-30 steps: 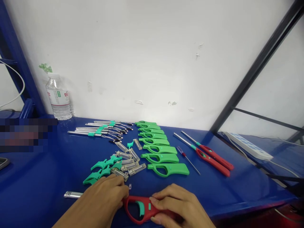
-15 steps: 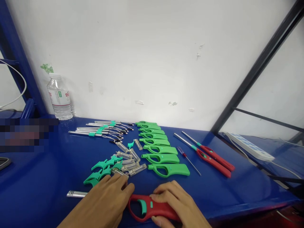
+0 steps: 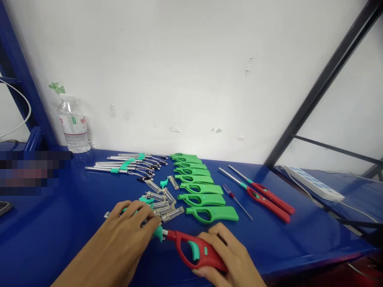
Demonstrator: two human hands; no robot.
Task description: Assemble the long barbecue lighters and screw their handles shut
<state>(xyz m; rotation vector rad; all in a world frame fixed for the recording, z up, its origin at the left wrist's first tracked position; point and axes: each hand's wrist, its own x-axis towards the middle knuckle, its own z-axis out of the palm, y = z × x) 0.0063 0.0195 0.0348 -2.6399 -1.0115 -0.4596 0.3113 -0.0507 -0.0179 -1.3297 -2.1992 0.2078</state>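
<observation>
A white wall (image 3: 185, 71) rises behind the blue table (image 3: 284, 247). The person's left hand (image 3: 122, 235) curls over the rod (image 3: 165, 233), fingers bent nearly closed around it, tips partly hidden; the right hand (image 3: 231, 255) has thumb and fingers closed on the handle (image 3: 212, 255), at the near edge. The bottle (image 3: 74, 129) stands upright against the wall. Two red lighters (image 3: 269, 201) lie to the right, green shells (image 3: 217, 213) mid-table, a screwdriver (image 3: 237, 202) between them, and clear tubes (image 3: 172, 214) beside the shells.

Scuffed white wall (image 3: 185, 75) behind a glossy blue tabletop (image 3: 287, 239), dark diagonal metal post (image 3: 317, 91) at right.
</observation>
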